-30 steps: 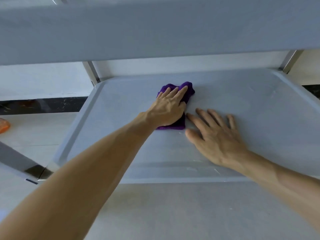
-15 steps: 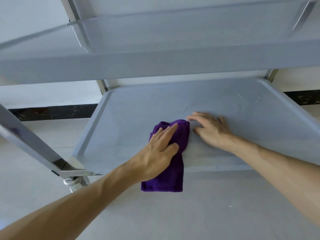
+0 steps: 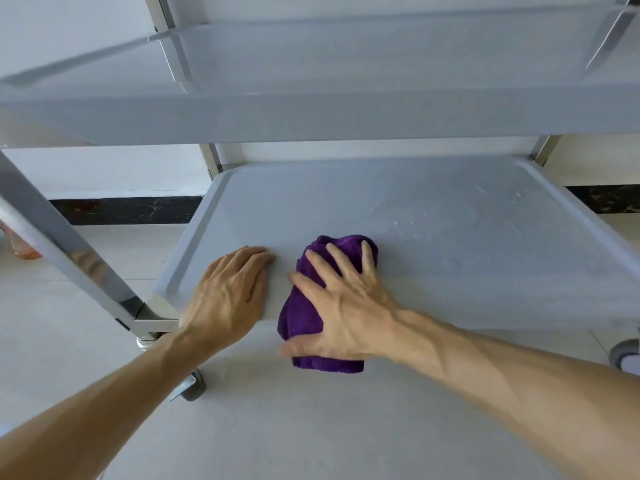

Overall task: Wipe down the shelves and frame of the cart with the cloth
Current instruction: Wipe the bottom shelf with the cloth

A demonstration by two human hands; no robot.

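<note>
The purple cloth [image 3: 313,306] lies at frame centre, long axis running near-to-far, its near end draped over the bottom shelf [image 3: 450,237] front lip. Right hand [image 3: 341,306] presses it with spread fingers; left hand [image 3: 230,296] rests flat just beside, fingers together. A steel post [image 3: 69,251] slants at left, the upper shelf [image 3: 311,116] hangs overhead, bare tray stretches right.

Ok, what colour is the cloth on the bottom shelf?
Solid purple, no pattern: the cloth shows clearly in the head view, under the right hand.
</note>
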